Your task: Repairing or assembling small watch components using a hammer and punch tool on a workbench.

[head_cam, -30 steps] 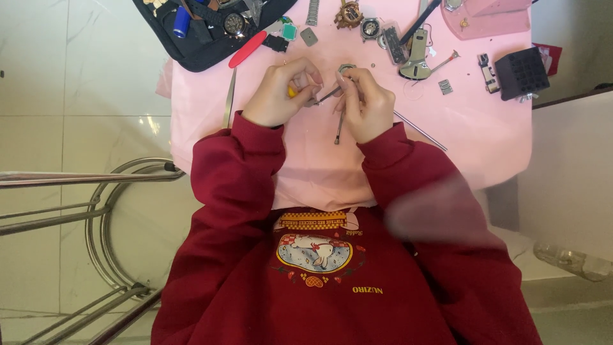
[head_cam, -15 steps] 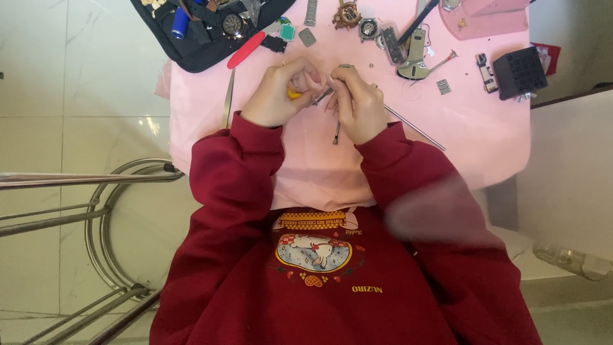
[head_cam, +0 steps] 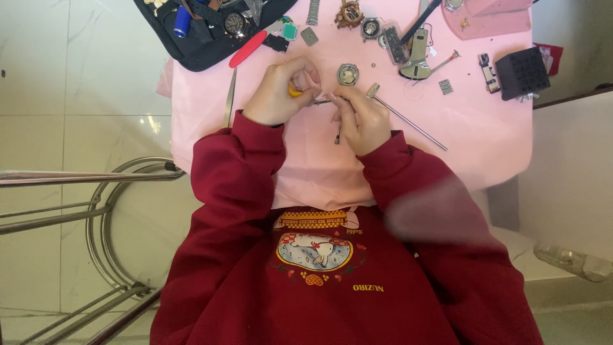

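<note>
Head view: person in a red sweatshirt (head_cam: pixel 319 281) works at a pink table (head_cam: pixel 472 128), upper middle of the frame. Left hand (head_cam: pixel 278 92) is closed around a small yellow piece (head_cam: pixel 294 92). Right hand (head_cam: pixel 364 118) pinches a thin tool (head_cam: pixel 337 133), its end hanging below the fingers. Both hands meet at the fingertips; what sits between them is too small to tell. Round watch case (head_cam: pixel 348 74) lies just above the hands. Long metal rod (head_cam: pixel 408 118) runs to the right. Tweezers (head_cam: pixel 230 99) lie left of the left hand. Black pouch (head_cam: pixel 211 54) upper left, black block (head_cam: pixel 522 72) upper right.
</note>
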